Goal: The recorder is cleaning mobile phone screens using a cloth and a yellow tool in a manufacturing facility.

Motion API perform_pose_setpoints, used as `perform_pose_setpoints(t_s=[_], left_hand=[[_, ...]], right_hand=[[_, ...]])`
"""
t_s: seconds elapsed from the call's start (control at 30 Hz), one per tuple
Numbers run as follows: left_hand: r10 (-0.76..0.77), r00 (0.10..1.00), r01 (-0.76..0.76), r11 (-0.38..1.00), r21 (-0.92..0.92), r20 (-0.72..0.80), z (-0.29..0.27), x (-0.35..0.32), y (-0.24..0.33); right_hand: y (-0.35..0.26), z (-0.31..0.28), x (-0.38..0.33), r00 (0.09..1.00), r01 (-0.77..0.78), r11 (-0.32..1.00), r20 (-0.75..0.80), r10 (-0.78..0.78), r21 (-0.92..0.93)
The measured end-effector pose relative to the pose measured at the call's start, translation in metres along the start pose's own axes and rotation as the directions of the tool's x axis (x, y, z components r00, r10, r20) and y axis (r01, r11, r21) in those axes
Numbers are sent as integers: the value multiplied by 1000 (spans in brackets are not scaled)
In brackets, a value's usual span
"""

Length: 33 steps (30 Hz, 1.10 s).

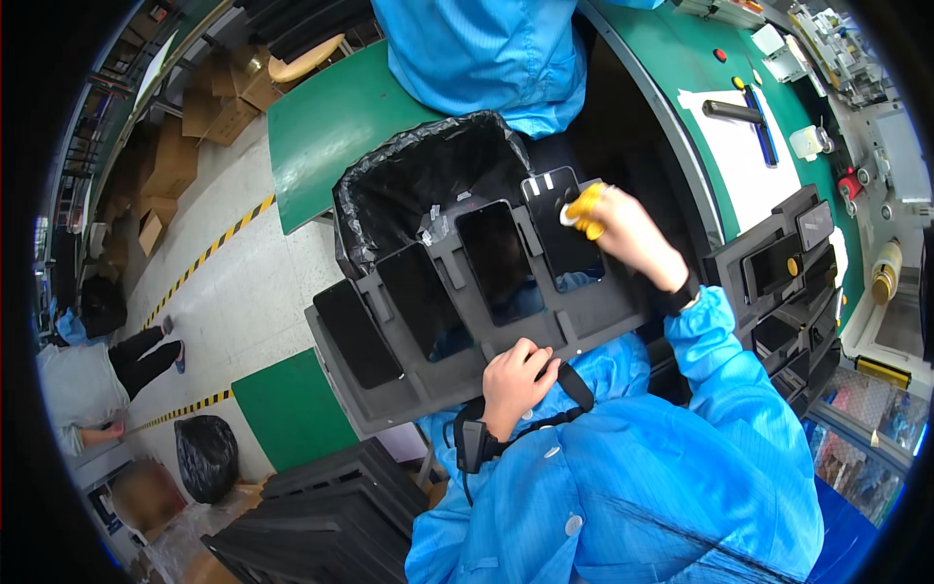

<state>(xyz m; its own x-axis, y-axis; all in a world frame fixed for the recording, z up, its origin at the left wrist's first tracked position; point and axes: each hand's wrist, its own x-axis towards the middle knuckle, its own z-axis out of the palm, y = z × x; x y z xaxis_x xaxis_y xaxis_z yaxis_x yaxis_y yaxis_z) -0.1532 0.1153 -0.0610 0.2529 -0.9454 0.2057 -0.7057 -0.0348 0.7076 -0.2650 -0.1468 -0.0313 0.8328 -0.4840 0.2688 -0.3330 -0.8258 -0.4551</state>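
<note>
A black tray (440, 375) lies across my lap, with several dark smartphones side by side in its slots. My left hand (517, 382) grips the tray's near edge, fingers curled over the rim. Over the rightmost phone (562, 234), my right hand (623, 226) is pinched, with yellow finger covers on its fingertips. A small whitish round piece (567, 216) shows at those fingertips, touching or just above the glass; what it is I cannot make out. Left of that lie a second phone (498, 263), a third phone (422, 302) and a phone (357, 334) at the tray's left end.
Beyond the tray stands a bin lined with a black bag (389, 180), clear film scraps at its rim. A person in blue (486, 58) is opposite. Stacked black trays (321, 516) lie lower left; another tray with phones (769, 268) is right, beside a green bench (662, 49).
</note>
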Motion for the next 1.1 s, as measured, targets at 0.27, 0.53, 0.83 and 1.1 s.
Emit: perform_pose_setpoints(t_s=[0.27,0.53,0.83,1.1], left_hand=[[9,1000,-9,1000,-1,12,-1,2,0],[14,1000,-14,1000,22,3,2,2,1],[0,1000,0,1000,30,8,2,2,2],[5,1000,-5,999,34,0,3,1,1]], right_hand=[[51,1,72,965,-89,994,-241,101,60],[18,15,27,993,-4,998,-114,-3,-61],[18,-10,28,953,-187,975,-218,209,120],[20,12,-4,991,131,990,26,-132,58]])
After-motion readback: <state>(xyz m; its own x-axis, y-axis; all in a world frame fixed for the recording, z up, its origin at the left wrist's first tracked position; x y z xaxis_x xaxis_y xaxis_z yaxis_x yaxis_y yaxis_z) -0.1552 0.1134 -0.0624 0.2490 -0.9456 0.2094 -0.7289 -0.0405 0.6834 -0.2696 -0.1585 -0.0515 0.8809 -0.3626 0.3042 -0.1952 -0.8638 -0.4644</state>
